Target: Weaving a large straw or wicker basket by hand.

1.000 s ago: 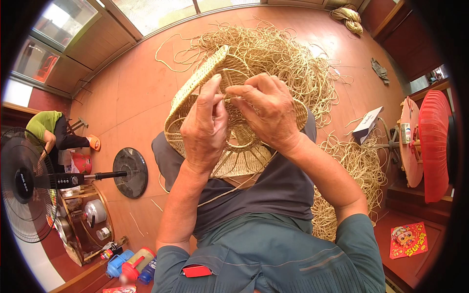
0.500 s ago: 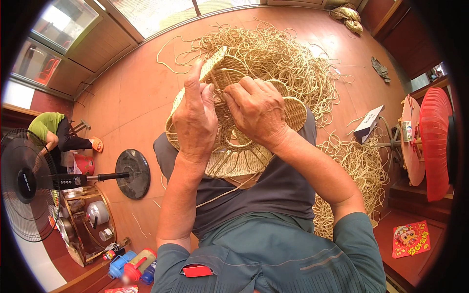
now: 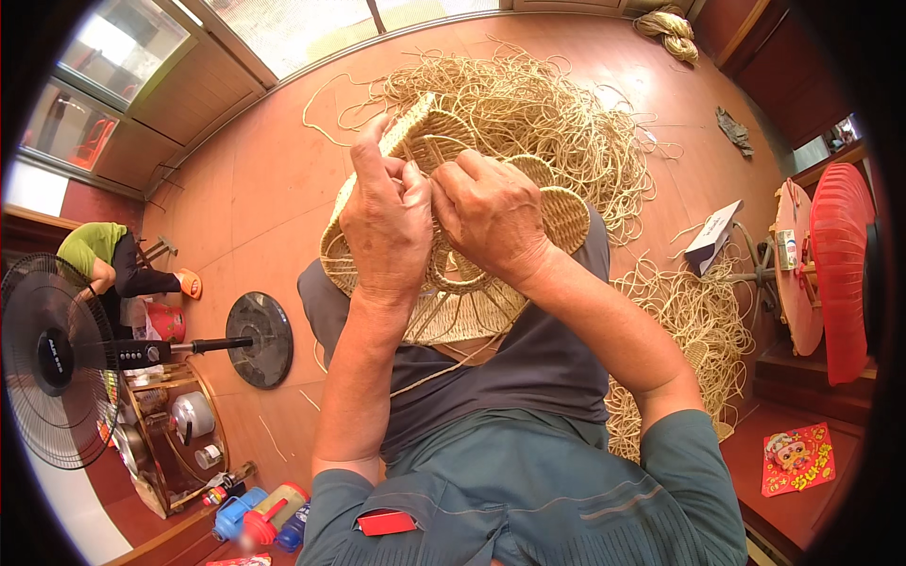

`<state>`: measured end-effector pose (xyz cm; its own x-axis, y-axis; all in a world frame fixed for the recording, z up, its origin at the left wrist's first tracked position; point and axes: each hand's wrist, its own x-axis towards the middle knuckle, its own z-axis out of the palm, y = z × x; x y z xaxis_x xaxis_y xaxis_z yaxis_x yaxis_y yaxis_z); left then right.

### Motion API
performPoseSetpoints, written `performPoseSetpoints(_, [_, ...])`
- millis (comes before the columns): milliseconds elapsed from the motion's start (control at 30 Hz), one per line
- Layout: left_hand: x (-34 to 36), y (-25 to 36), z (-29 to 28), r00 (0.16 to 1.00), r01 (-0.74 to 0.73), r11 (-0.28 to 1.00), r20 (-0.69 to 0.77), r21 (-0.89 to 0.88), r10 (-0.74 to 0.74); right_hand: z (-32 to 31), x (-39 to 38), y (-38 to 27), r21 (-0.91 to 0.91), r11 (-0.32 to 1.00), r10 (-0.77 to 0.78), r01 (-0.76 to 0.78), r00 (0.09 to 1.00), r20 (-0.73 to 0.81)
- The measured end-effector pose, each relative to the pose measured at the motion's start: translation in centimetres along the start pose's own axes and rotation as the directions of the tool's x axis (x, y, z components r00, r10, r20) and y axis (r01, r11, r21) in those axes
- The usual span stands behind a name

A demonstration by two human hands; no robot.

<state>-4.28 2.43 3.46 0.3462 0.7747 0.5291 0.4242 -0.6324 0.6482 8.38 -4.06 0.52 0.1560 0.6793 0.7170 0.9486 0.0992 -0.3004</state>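
A straw-coloured woven frame piece, with rounded lobes and thin bare ribs, rests on my lap between my dark-trousered knees. My left hand is at its left part, forefinger raised and bent, thumb beside my right hand's fingers. My right hand is closed in a pinch at the weave just right of the left thumb. Both seem to grip cord at the ribs, though my fingers hide the exact spot. A loose strand of cord trails down across my trousers.
Tangled straw cord lies ahead and at right. A standing fan, wooden rack, plastic bottles and bent-over person are left. A red plastic round object and a printed card are at right.
My hands have shifted slightly left. My left forefinger rose and then bent again, and my right hand's fingers drew closer to the left thumb. The view has shifted slightly.
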Motion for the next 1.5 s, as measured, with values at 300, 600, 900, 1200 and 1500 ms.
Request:
performPoseSetpoints(300, [-1.0, -1.5, -0.4, 0.998, 0.056, 0.973, 0.045, -0.222, -0.047, -0.8, 0.4, -0.6, 0.039, 0.998, 0.039, -0.044, 0.993, 0.115])
performPoseSetpoints(600, [-1.8, -2.7, 0.2, 0.997, -0.065, 0.995, 0.042, -0.074, 0.069, -1.7, 0.7, -0.4, 0.038, 0.999, 0.015, -0.024, 0.972, 0.235])
performPoseSetpoints(900, [-1.4, -2.3, -0.9, 0.984, -0.131, 0.991, 0.114, -0.032, 0.133, -2.0, 0.8, 0.4, 0.033, 0.999, -0.032, 0.024, 0.959, 0.281])
performPoseSetpoints(1200, [-2.1, -2.9, -1.7, 0.986, -0.053, 0.998, 0.155, -0.044, 0.059, -2.3, 0.0, 0.7, 0.082, 0.996, -0.059, 0.037, 0.956, 0.287])
performPoseSetpoints(1500, [-2.5, -1.9, -0.9, 0.993, -0.082, 0.995, 0.081, -0.049, 0.086, -2.3, 0.0, 0.8, 0.084, 0.995, -0.072, 0.051, 0.961, 0.266])
